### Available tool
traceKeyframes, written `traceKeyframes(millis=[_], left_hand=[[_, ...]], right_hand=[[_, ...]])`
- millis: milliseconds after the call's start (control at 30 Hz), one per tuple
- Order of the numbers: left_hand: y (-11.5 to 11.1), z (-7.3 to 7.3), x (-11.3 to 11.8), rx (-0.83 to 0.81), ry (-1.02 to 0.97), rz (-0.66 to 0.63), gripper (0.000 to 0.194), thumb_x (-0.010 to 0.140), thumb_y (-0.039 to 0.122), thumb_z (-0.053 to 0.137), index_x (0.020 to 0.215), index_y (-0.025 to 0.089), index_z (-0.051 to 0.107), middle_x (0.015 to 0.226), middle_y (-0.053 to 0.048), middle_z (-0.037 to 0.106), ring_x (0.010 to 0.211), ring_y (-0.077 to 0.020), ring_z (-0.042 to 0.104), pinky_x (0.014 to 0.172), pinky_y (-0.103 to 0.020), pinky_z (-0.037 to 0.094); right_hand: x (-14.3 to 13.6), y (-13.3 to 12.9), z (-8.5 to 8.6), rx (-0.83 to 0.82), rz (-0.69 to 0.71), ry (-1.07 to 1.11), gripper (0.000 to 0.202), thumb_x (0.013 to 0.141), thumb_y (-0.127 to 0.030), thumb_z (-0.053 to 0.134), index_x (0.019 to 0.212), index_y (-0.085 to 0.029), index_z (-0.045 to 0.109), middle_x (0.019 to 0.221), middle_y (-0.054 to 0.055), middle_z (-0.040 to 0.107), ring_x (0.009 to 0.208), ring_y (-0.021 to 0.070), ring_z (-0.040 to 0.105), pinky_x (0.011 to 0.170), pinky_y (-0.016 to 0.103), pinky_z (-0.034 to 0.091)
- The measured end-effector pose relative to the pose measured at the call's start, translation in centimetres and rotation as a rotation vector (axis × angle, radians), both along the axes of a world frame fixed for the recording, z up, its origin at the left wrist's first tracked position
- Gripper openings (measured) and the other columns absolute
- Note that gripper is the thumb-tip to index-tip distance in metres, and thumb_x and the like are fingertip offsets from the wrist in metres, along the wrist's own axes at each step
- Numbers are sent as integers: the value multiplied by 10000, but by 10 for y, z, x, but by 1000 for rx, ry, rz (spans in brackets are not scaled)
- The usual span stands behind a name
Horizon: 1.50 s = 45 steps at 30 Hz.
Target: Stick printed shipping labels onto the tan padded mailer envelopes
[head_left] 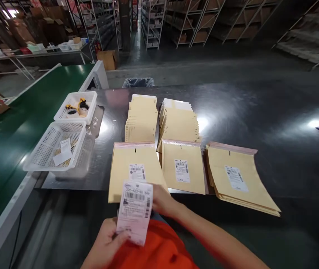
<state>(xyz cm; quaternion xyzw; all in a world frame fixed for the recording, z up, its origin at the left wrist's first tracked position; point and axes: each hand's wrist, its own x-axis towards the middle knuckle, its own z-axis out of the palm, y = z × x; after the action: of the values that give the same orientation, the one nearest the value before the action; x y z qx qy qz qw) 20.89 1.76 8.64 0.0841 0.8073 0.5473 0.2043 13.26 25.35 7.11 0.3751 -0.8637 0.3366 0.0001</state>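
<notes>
My left hand [109, 239] pinches a printed shipping label [135, 213] by its lower left edge, thumb on the front. At the label's upper right edge is my right hand [162, 200], its fingers closed there and the tips partly hidden behind the paper. Just beyond the hands lies a padded envelope [153, 168] with a label on its face, partly covered by the held one. To its right are another labelled padded envelope [170, 179] and a stack of labelled padded envelopes [249, 157], overhanging the table's near edge.
Two fanned rows of padded envelopes [142, 116] lie behind on the dark table [232, 108]. At the left stand a white basket [41, 149] with paper slips and another basket [61, 108] with tape rolls. A green conveyor belt [36, 101] runs alongside; a lined bin [138, 82] stands beyond.
</notes>
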Motion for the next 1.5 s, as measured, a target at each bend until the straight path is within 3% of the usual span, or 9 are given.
traceKeyframes(millis=[167,333,500,767,933,1033,1200,1367,1500], left_hand=[[21,-33,-28,-304,249,-163,385,874,254,473,1240,256,594,1442,-84,442,1384,-300,299,1131,-599,148],[15,-69,-29,-209,219,12,398,868,304,505,1259,286,575,1412,-66,480,1362,-278,350,1154,-539,161],[26,-48,-18,-88,130,98,288,853,327,528,1059,257,717,1311,-72,588,1274,-296,472,1124,-475,292],[60,-27,-11,-19,27,18,330,878,373,492,1095,237,700,1191,-120,655,1116,-277,587,975,-398,460],[50,-35,-6,-16,-52,122,387,822,373,584,1168,212,639,1254,-127,611,1152,-282,563,988,-393,440],[46,-25,-19,171,-92,377,654,700,367,720,1295,212,497,1351,-118,529,1225,-275,504,1002,-373,430],[60,-10,-53,428,-252,533,272,727,412,695,725,150,623,650,4,630,639,-135,585,625,-234,483],[64,-50,-29,357,-334,752,416,734,526,647,848,126,662,728,-47,692,700,-196,625,631,-281,486],[44,-71,23,319,-499,563,496,630,534,737,885,109,710,801,-108,735,778,-264,666,742,-358,515]], right_hand=[[-27,103,36,-165,-515,468,455,896,-106,437,1323,-249,500,1286,73,588,1186,215,548,953,394,491],[-1,167,-100,315,-589,238,433,884,-111,342,1156,-265,642,1250,88,611,1230,251,507,966,489,454],[27,176,-194,454,-533,-49,492,785,-85,364,1183,-217,620,1333,135,538,1264,277,460,967,526,423],[-16,51,-37,-558,-479,-421,376,884,-395,464,1201,-211,550,1110,101,637,972,214,619,819,369,525],[-5,-5,20,-677,-468,-686,172,759,-340,656,821,-179,651,745,23,648,657,147,599,589,254,499],[11,-12,27,-532,-338,-495,135,833,-294,583,880,-210,677,769,21,671,679,139,602,632,252,488],[3,-24,14,-502,-354,-406,161,854,-298,565,860,-225,708,776,33,655,712,149,609,626,258,490],[-67,-45,-30,-345,-573,-398,198,827,-308,565,750,-217,724,987,55,634,899,182,608,793,327,500],[-113,-53,-59,-31,-742,-220,212,852,-308,552,752,-252,730,1082,50,631,1048,248,527,922,446,384]])
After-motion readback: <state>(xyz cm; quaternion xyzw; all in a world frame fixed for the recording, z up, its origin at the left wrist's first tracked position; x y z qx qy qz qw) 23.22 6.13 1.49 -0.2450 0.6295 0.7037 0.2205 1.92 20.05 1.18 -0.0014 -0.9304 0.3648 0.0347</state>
